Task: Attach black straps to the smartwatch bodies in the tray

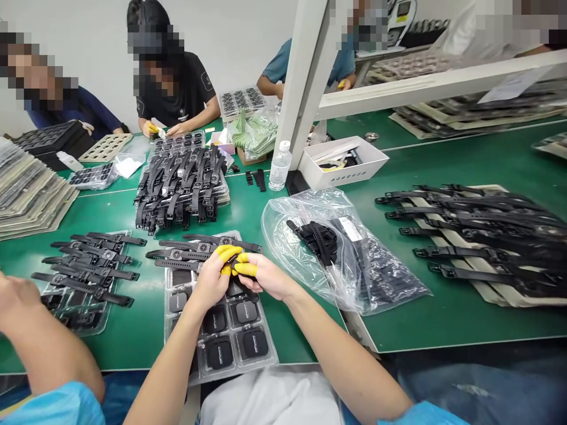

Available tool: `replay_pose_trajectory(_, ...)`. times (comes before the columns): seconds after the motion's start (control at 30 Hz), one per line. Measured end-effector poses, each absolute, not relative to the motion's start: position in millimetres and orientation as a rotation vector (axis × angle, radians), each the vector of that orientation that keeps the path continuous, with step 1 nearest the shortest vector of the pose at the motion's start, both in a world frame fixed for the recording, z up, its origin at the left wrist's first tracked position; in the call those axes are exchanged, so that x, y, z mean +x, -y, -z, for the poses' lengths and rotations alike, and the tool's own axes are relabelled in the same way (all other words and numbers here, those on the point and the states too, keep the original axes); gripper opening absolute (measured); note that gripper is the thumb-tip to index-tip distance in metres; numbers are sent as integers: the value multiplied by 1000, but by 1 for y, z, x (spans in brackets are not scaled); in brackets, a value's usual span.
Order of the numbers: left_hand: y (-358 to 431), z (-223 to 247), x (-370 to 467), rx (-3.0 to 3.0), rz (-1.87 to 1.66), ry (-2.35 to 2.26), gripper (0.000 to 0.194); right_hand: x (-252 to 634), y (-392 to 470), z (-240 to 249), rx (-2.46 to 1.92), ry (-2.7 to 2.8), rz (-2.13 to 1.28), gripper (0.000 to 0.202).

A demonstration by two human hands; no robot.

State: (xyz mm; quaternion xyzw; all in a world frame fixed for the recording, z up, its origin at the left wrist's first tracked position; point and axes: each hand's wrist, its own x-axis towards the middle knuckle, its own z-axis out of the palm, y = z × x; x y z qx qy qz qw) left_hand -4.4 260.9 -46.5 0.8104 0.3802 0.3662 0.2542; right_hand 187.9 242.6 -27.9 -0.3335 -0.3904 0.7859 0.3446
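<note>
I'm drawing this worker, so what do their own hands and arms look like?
The left hand and right hand wear snug yellow finger covers. Both forearms are bare; a bright blue sleeve shows on the right one.

Tray (271,352): clear plast., glossy. Straps (159,254): matt, rubbery-lkg. Bag (367,268): thin shiny plast., crinkled. Tabletop (305,339): smooth, sl. sheen.

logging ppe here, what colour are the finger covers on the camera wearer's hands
Yellow; the finger covers show best in the head view.

the left grip (216,276) and right grip (264,276) hold a black watch strap (243,289) over a clear tray (234,367).
</note>
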Motion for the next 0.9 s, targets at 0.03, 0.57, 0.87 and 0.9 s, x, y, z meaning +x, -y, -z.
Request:
replay_pose_trajectory(0.03, -261, 46, -4, 2207, -992, -1030, 62, 188, -242, 28, -859, 1017, -2038, 39)
replay_pose_trajectory(0.57, -258, 44, -4, 2102, -1071, -1086, 42, 180, -244, 33, -853, 834, -1979, 39)
replay_pose_trajectory(0.87, -257, 46, -5, 2229, -1017, -1033, 52, 176, -240, 33, -866, 826, -1993, 36)
replay_pose_trajectory(0.9, -257, 47, -5, 2222, -1019, -1040, 51, 175, -240, 33, -860, 816, -1986, 37)
